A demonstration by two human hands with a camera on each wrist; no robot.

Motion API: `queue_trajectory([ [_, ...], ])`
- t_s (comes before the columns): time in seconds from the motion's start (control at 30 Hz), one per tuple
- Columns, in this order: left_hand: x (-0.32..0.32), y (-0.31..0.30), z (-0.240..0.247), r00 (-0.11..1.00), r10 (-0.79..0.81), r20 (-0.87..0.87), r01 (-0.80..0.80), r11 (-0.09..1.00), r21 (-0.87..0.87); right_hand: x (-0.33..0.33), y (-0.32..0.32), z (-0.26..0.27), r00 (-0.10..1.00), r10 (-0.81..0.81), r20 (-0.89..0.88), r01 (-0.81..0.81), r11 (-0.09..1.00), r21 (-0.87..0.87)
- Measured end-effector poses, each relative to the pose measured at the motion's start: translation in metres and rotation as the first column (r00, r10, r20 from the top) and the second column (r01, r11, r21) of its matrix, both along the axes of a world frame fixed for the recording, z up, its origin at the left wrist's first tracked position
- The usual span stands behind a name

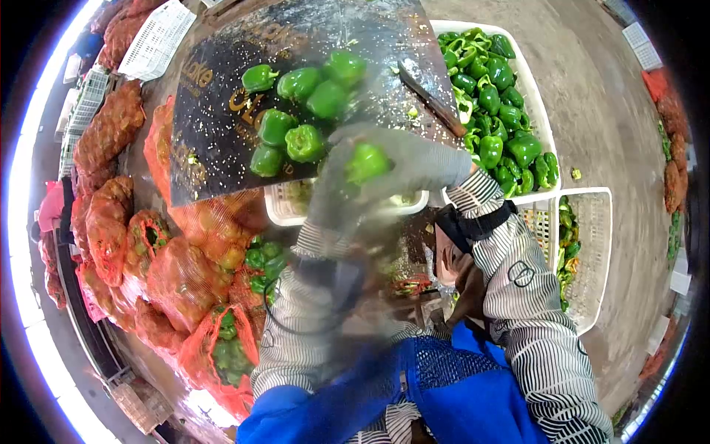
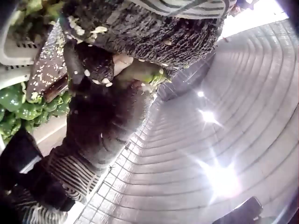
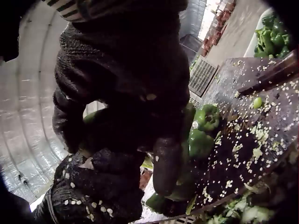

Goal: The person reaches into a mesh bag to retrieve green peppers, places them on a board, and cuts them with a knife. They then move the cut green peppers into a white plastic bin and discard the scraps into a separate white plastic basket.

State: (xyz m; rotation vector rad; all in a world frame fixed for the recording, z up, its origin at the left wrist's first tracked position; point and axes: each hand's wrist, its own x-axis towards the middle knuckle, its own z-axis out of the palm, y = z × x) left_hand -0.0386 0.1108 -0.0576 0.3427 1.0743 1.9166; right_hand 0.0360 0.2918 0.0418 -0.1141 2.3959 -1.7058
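Both hands wear grey gloves and meet at the near edge of a dark board [image 1: 214, 140]. A green bell pepper [image 1: 367, 163] is between them. My left hand [image 1: 333, 185], blurred in the head view, grips it from the left. From the other side, my right hand [image 1: 425, 159] curls its fingers round it; the right wrist view shows that glove dark, with green pepper flesh [image 3: 93, 123] between thumb and fingers. Pale seeds cling to the left glove [image 3: 93, 186]. Several whole peppers [image 1: 305, 143] lie on the board left of the hands. A knife [image 1: 431, 100] rests at its right side.
A white crate [image 1: 551, 140] full of green peppers stands right of the board, with another white crate [image 1: 603, 259] nearer. Below the board's near edge sits a white basket [image 1: 285, 211]. Red mesh sacks [image 1: 185, 285] crowd the left. Seeds are scattered over the board.
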Motion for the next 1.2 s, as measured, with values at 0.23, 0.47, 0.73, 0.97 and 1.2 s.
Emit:
queue_trajectory([
  [0.23,0.013,-0.001,0.004,0.419,-0.011,-0.908,-0.374,0.909,-0.184,0.002,-0.016,0.0,0.985,-0.16,-0.058,0.158,0.987,-0.024],
  [0.47,0.011,0.0,0.055,0.901,0.039,-0.432,-0.073,0.995,-0.062,-0.003,-0.015,-0.007,0.973,-0.057,-0.226,0.131,0.935,0.328],
  [0.73,0.022,-0.007,0.066,0.998,0.051,-0.029,-0.056,0.98,-0.193,-0.003,-0.022,-0.009,0.946,0.006,-0.323,0.177,0.827,0.534],
  [0.97,0.018,-0.001,0.076,0.999,0.011,-0.053,-0.025,0.961,-0.276,-0.006,-0.013,-0.008,0.949,-0.173,-0.264,0.234,0.946,0.223],
  [1.2,0.016,0.001,0.026,0.994,-0.074,-0.078,0.07,0.996,-0.058,-0.008,-0.004,-0.022,0.962,-0.271,-0.019,0.269,0.959,-0.085],
])
